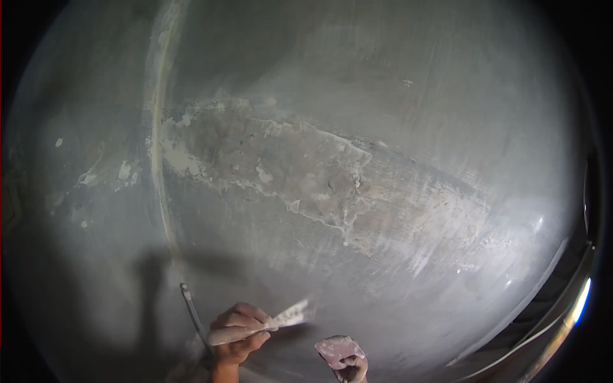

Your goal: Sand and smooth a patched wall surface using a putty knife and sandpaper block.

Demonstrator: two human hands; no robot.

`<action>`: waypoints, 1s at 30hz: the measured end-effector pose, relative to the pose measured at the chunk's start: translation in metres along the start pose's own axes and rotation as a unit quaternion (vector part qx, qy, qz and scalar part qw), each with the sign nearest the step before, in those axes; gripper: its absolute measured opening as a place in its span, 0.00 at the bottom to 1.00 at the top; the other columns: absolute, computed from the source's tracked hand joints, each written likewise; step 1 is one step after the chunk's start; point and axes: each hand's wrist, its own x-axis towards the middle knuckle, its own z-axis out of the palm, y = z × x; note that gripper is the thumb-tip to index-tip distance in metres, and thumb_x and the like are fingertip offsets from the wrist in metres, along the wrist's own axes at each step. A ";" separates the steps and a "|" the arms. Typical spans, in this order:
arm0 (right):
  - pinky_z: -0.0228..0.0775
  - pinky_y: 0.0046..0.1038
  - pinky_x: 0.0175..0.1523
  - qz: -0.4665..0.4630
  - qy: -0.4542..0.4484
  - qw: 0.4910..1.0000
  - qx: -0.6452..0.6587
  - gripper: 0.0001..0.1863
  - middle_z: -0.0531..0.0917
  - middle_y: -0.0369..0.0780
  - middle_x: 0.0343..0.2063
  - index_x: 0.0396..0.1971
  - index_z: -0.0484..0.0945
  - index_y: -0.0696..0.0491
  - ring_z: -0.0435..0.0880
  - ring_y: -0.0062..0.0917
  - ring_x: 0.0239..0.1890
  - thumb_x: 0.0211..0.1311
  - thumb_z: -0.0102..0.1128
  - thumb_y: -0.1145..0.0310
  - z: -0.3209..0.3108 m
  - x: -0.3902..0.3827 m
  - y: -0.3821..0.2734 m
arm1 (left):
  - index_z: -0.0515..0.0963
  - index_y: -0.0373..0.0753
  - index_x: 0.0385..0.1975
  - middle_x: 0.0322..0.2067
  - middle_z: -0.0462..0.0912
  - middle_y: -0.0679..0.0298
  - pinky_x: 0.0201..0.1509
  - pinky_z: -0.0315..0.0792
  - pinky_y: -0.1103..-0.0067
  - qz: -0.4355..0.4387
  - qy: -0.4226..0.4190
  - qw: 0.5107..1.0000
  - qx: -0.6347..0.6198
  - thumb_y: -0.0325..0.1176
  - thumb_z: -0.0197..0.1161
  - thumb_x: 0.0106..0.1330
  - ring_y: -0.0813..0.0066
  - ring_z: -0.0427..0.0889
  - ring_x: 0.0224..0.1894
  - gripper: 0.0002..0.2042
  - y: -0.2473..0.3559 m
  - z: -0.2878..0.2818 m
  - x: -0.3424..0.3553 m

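My left hand (241, 329) is closed around the pale, smeared handle of a putty knife (295, 314). Its whitish, speckled blade points right and is slightly blurred. To the right, at the lower edge, my right hand (354, 370) grips a flat pinkish piece (338, 349) with pale edges; its exact kind does not show. Both hands are low in front of a large grey curved surface (357, 281). A rough patch of pale filler (274, 166) runs across its middle, away from both hands. The blade and the pinkish piece are apart.
A pale raised seam (157, 121) runs down the left part of the surface. Just left of my left hand, a thin dark strip (191, 313) continues the line. Dark slats and a bright curved edge (582, 303) lie at the far right. Shadows fall on the lower left.
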 end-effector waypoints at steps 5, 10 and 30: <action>0.64 0.28 0.48 -0.031 0.074 0.991 -0.105 0.21 0.71 0.38 0.39 0.42 0.66 0.57 0.70 0.25 0.43 0.41 0.49 0.76 0.066 0.024 0.018 | 0.72 0.31 0.32 0.40 0.76 0.40 0.41 0.80 0.69 -0.079 0.013 0.992 -0.100 0.18 0.63 0.50 0.57 0.81 0.38 0.10 -0.002 -0.034 0.013; 0.59 0.36 0.61 -0.345 0.089 0.834 -0.421 0.30 0.68 0.47 0.54 0.58 0.58 0.62 0.68 0.35 0.57 0.49 0.39 0.78 0.098 0.050 0.030 | 0.67 0.40 0.37 0.31 0.76 0.55 0.42 0.80 0.61 0.067 -0.045 0.995 -0.058 0.24 0.64 0.54 0.58 0.80 0.39 0.14 -0.044 -0.083 0.024; 0.28 0.55 0.65 -0.500 0.348 0.270 -0.746 0.40 0.47 0.52 0.65 0.64 0.52 0.52 0.38 0.53 0.67 0.60 0.38 0.39 0.158 0.210 0.044 | 0.66 0.32 0.32 0.33 0.78 0.43 0.50 0.73 0.68 0.094 -0.172 0.974 -0.111 0.34 0.58 0.57 0.53 0.80 0.40 0.12 -0.119 -0.075 0.138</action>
